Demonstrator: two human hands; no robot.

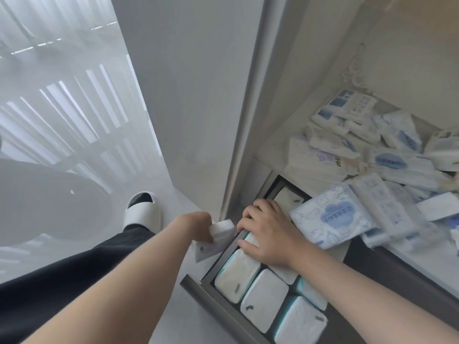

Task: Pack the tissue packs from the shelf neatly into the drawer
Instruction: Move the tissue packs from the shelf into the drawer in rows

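Observation:
The dark-framed drawer [198,289] is pulled out below the shelf and holds several white tissue packs [263,299] standing on edge in rows. My left hand [198,227] grips a white tissue pack [221,229] just outside the drawer's left wall. My right hand [268,234] lies over the drawer, its fingers curled on a pack [250,238] against the left wall. A heap of blue-and-white tissue packs [387,160] lies on the shelf [275,142], and one pack [332,214] overhangs the drawer.
A tall white cabinet panel [198,95] stands left of the shelf opening. My foot in a white slipper [141,212] and a dark trouser leg [74,281] are on the pale floor to the left.

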